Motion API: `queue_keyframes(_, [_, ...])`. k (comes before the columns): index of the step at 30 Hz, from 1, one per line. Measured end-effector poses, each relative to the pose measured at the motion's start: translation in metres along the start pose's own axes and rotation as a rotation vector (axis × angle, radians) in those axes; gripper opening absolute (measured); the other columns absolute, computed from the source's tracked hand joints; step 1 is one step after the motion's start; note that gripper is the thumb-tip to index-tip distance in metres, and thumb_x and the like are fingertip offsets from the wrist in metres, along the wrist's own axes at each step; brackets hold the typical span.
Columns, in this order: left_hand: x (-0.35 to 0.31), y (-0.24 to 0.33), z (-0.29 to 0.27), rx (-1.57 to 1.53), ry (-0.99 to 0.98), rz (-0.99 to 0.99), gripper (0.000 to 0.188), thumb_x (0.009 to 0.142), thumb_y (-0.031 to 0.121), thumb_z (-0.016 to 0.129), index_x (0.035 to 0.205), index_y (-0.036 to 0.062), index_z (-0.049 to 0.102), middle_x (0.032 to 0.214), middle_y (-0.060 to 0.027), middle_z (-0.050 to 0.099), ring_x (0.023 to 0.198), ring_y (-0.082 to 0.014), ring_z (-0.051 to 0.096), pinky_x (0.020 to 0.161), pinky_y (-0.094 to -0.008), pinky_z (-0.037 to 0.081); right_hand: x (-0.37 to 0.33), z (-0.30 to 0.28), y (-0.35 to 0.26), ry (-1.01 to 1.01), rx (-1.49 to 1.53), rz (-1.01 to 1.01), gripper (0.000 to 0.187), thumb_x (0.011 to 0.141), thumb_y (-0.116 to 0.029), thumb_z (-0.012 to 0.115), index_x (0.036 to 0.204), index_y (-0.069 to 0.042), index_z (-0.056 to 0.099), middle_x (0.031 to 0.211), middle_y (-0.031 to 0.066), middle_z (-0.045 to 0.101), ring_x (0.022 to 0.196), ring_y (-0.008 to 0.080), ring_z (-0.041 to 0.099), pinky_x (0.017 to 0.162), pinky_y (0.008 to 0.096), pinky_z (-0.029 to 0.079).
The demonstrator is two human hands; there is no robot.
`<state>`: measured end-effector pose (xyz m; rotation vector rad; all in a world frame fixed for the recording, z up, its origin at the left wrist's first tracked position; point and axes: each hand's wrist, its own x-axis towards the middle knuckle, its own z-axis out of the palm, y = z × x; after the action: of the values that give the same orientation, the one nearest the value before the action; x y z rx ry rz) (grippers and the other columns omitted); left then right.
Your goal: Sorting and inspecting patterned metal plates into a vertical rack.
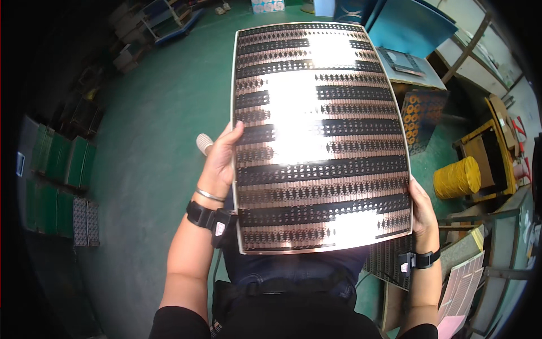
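Observation:
In front of my body I hold a large rectangular panel [322,175], glossy, with rows of black and copper-coloured pattern and a pale edge. Bright light glares off its surface in several places. My left hand [219,159] grips the left edge, its thumb over the front face and its other fingers hidden behind. At the lower part of the right edge, my right hand [423,210] is closed on the panel, the fingers mostly out of sight. A black strap with a small device circles each wrist.
Green stacked boxes [51,152] line the far left. At the top left stands a trolley [172,25]. A yellow roll [458,177] sits on the right near a yellow frame. Further patterned sheets [463,288] lean at the lower right, and a table [420,73] stands beyond the panel.

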<state>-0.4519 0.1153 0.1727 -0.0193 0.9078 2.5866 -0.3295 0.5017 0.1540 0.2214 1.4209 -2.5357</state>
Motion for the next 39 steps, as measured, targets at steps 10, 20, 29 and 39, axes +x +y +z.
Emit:
queue_keyframes(10, [0.006,-0.004,-0.02,0.089,0.063,0.029,0.035,0.095,0.015,0.044,0.129,0.0066,0.042,0.117,-0.011,0.057,0.1,-0.0233,0.061,0.082,-0.0383,0.056,-0.003,0.014,0.009,0.045,-0.076,-0.046,0.048,0.093,-0.023,0.052,0.134,-0.001,0.039,0.124,0.0059,0.053,0.109,0.0136,0.052,0.094,0.0278,0.041])
queue_keyframes(20, [0.006,-0.001,-0.02,0.17,0.11,0.137,0.027,0.094,0.018,0.049,0.118,0.0065,0.05,0.106,-0.0063,0.06,0.094,-0.0187,0.062,0.077,-0.0339,0.056,-0.004,0.013,0.006,0.011,-0.063,-0.015,0.05,0.09,-0.021,0.057,0.131,0.002,0.039,0.12,0.01,0.054,0.105,0.0152,0.055,0.089,0.0306,0.046])
queue_keyframes(29, [0.017,-0.025,-0.044,0.219,0.112,0.227,0.043,0.095,0.036,0.046,0.124,0.0043,0.046,0.119,-0.0086,0.056,0.105,-0.0224,0.057,0.089,-0.037,0.048,-0.016,-0.016,0.043,0.089,-0.176,0.043,0.047,0.085,-0.012,0.064,0.126,0.001,0.045,0.117,0.0078,0.058,0.103,0.0158,0.057,0.09,0.0321,0.045])
queue_keyframes(39, [0.107,-0.057,-0.106,0.763,0.252,0.029,0.038,0.096,0.026,0.046,0.129,0.0073,0.047,0.113,-0.0036,0.058,0.086,-0.007,0.054,0.073,-0.0232,0.047,-0.011,0.07,0.006,0.398,-0.641,-0.411,0.033,0.089,-0.008,0.057,0.119,0.004,0.049,0.103,0.0052,0.059,0.087,0.0085,0.055,0.078,0.0212,0.043])
